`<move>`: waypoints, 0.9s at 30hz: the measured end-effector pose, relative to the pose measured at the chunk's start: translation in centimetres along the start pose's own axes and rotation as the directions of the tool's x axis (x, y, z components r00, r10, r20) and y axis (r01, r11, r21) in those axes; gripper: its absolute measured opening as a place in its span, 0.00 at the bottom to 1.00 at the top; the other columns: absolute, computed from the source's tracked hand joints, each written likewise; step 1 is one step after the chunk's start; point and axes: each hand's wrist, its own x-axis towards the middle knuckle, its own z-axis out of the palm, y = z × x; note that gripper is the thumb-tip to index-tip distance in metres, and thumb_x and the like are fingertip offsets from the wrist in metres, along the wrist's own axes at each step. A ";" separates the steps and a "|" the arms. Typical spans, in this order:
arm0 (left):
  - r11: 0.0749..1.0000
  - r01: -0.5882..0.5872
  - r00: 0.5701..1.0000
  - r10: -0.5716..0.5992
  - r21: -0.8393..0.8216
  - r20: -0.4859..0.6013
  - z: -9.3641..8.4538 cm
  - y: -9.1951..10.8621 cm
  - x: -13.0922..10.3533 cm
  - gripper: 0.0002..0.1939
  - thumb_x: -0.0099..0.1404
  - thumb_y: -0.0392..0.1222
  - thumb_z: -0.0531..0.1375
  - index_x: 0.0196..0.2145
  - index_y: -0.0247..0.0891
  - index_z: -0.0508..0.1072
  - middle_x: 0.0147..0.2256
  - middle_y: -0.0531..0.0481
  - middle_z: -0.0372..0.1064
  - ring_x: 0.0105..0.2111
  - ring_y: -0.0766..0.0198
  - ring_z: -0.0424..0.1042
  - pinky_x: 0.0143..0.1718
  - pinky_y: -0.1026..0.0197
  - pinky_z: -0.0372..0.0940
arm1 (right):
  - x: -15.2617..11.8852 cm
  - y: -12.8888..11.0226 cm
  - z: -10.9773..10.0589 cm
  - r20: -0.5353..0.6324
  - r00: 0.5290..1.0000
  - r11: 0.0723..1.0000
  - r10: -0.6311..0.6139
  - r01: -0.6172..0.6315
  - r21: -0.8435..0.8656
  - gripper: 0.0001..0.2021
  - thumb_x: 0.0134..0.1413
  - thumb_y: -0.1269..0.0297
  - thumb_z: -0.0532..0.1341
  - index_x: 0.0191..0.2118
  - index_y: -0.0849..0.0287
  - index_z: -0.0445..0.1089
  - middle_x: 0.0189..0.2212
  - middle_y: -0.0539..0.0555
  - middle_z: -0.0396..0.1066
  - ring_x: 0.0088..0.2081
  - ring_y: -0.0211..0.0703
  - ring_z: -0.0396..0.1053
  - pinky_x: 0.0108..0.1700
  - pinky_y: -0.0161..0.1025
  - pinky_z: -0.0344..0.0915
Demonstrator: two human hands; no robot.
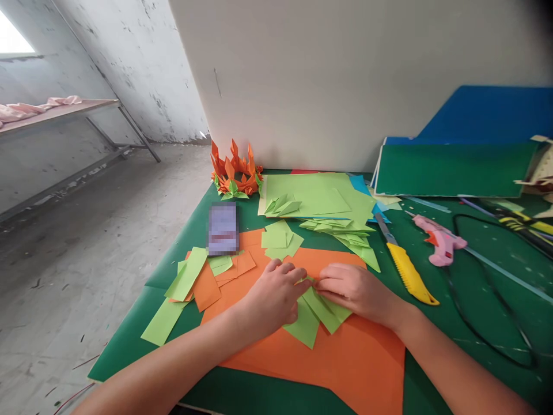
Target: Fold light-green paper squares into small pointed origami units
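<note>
Left hand: we find the left hand (274,291) at the centre of the frame, thumb and forefinger drawn close together on a small green paper (310,280).
Right hand: the right hand (352,285) lies just right of centre, fingertips bunched at the same small paper; its farther fingers are partly hidden from us.
Paper in work: the small green paper sits mid-frame between the two sets of fingertips, mostly covered; we cannot tell its folded shape.
Green slips: we list several green slips (303,327) fanned out just below the fingers.
Orange sheet: one large orange sheet (354,369), lower centre, under slips and hands.
Loose cuts, left: green strips (163,321) and orange pieces (207,288), overlapping.
Folded stock: a pile of folded green pieces (341,230), above the right hand.
Flat stock: green sheets (311,187), upper centre.
Crown: one orange paper crown (235,181) with green leaves, upper centre-left.
Blurred item: one purple rectangle (223,227) below the crown; we cannot read it.
Tools: a yellow-handled knife (410,274) and a pink glue gun (443,239), right of centre.
Table: green-topped table (242,386), bearing all the above.
Bench: one bench (101,105) with pink cloth (43,108), upper left.
</note>
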 end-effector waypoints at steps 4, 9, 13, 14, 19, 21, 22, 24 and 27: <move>1.000 0.012 1.000 -0.012 0.012 0.021 -0.3 0.2 0.2 0.20 0.59 0.34 0.56 0.51 0.40 0.69 0.49 0.48 0.67 0.46 0.55 0.65 0.47 0.54 0.56 | -0.2 0.1 -0.3 0.055 0.997 0.997 0.056 -0.059 0.057 0.13 0.67 0.62 0.54 0.34 0.59 0.72 0.31 0.55 0.71 0.36 0.43 0.68 0.36 0.38 0.63; 1.000 0.002 1.000 -0.002 0.001 0.008 -0.5 0.2 0.2 0.20 0.57 0.30 0.56 0.47 0.39 0.70 0.49 0.47 0.67 0.48 0.54 0.64 0.45 0.54 0.56 | -0.2 0.1 -0.9 0.101 0.992 0.989 0.079 -0.091 0.113 0.12 0.65 0.61 0.57 0.31 0.58 0.71 0.28 0.52 0.70 0.33 0.42 0.67 0.33 0.37 0.60; 1.000 -0.008 1.000 0.008 -0.012 0.007 -0.5 0.2 0.1 0.20 0.56 0.29 0.54 0.47 0.37 0.70 0.48 0.46 0.68 0.48 0.55 0.64 0.45 0.54 0.56 | -0.3 0.1 -1.2 0.093 0.992 0.987 0.087 -0.099 0.127 0.16 0.64 0.60 0.57 0.25 0.59 0.68 0.23 0.51 0.67 0.29 0.40 0.65 0.30 0.36 0.56; 1.000 -0.010 1.000 0.010 -0.012 0.007 -0.5 0.2 0.0 0.20 0.57 0.29 0.54 0.47 0.37 0.70 0.48 0.46 0.68 0.47 0.56 0.64 0.45 0.54 0.56 | -0.3 0.1 -1.2 0.091 0.992 0.986 0.090 -0.102 0.130 0.17 0.64 0.60 0.57 0.24 0.59 0.67 0.22 0.51 0.66 0.28 0.40 0.64 0.30 0.36 0.56; 1.000 -0.008 1.000 0.008 0.015 -0.018 0.0 0.1 -0.1 0.19 0.59 0.31 0.55 0.49 0.38 0.70 0.50 0.46 0.67 0.49 0.55 0.64 0.47 0.54 0.55 | -0.4 0.4 -1.1 0.072 0.994 0.982 0.084 -0.095 0.164 0.16 0.64 0.60 0.57 0.25 0.59 0.68 0.24 0.52 0.67 0.29 0.40 0.65 0.31 0.36 0.57; 0.999 0.002 0.999 -0.001 0.035 -0.033 0.2 0.0 -0.1 0.20 0.60 0.33 0.55 0.50 0.39 0.70 0.50 0.45 0.66 0.50 0.54 0.63 0.47 0.53 0.55 | -0.3 0.5 -0.9 0.051 0.996 0.981 0.075 -0.083 0.175 0.15 0.65 0.60 0.56 0.27 0.59 0.69 0.26 0.53 0.69 0.31 0.41 0.66 0.33 0.37 0.58; 0.999 0.009 0.999 -0.007 0.041 -0.037 0.2 -0.1 -0.2 0.20 0.61 0.34 0.56 0.51 0.40 0.70 0.50 0.45 0.66 0.50 0.54 0.63 0.47 0.53 0.56 | -0.3 0.5 -0.8 0.039 0.997 0.982 0.073 -0.079 0.173 0.15 0.65 0.60 0.56 0.28 0.59 0.69 0.26 0.53 0.69 0.31 0.42 0.66 0.33 0.37 0.59; 0.999 0.020 0.999 -0.018 0.046 -0.041 0.4 -0.2 -0.2 0.20 0.61 0.35 0.56 0.51 0.42 0.70 0.48 0.46 0.66 0.49 0.54 0.64 0.46 0.54 0.56 | -0.2 0.4 -0.5 0.027 0.996 0.982 0.080 -0.084 0.169 0.14 0.65 0.60 0.56 0.30 0.59 0.69 0.27 0.54 0.69 0.32 0.42 0.66 0.34 0.37 0.59; 0.999 0.027 0.999 -0.025 0.042 -0.048 0.5 -0.3 -0.3 0.19 0.62 0.36 0.57 0.51 0.44 0.70 0.45 0.46 0.65 0.45 0.55 0.65 0.45 0.55 0.56 | -0.1 0.3 -0.1 0.043 0.993 0.978 0.112 -0.118 0.174 0.09 0.65 0.61 0.57 0.37 0.58 0.71 0.30 0.54 0.70 0.34 0.44 0.67 0.35 0.38 0.61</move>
